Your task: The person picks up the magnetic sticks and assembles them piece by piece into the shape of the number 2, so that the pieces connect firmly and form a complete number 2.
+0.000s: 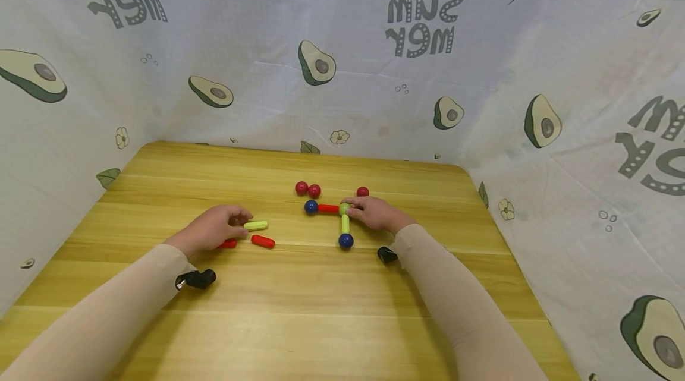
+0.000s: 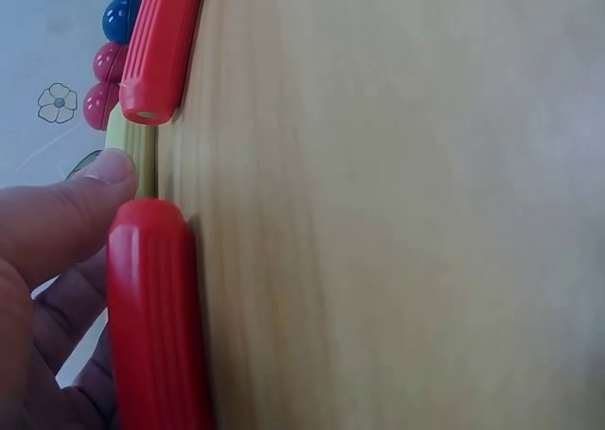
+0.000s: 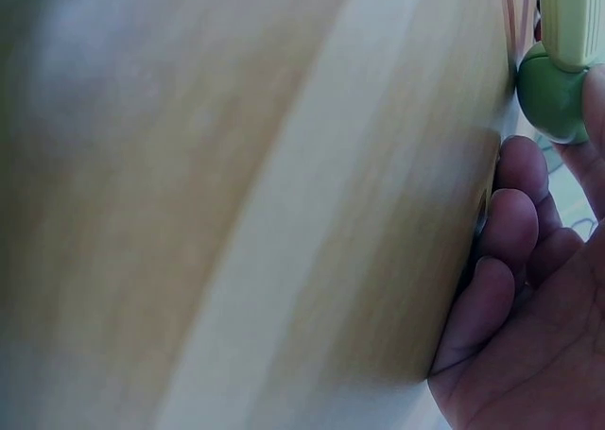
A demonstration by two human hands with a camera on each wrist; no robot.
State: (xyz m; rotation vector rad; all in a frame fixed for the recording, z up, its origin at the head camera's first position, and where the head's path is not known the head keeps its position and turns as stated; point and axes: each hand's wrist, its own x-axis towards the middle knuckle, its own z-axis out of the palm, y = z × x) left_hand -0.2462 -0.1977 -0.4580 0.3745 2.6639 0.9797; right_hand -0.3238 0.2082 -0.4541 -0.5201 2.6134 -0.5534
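Note:
My right hand (image 1: 377, 213) pinches a green ball (image 1: 344, 210) between thumb and forefinger. From this ball a red stick (image 1: 328, 208) runs left to a blue ball (image 1: 311, 207), and a yellow stick (image 1: 345, 224) runs toward me to a second blue ball (image 1: 346, 241), making a corner. My left hand (image 1: 214, 227) pinches the near end of a loose yellow stick (image 1: 257, 225) lying on the table; in the left wrist view the thumb (image 2: 113, 170) is against it. One loose red stick (image 1: 263, 241) lies in front of it, another (image 1: 228, 243) partly under the hand.
Two red balls (image 1: 308, 189) sit together behind the joined pieces, and a third red ball (image 1: 363, 191) is just beyond my right hand. The wooden table (image 1: 289, 321) is bordered at the back and sides by a printed white cloth (image 1: 257, 30). Black wrist devices (image 1: 200, 279) hang below both sleeves.

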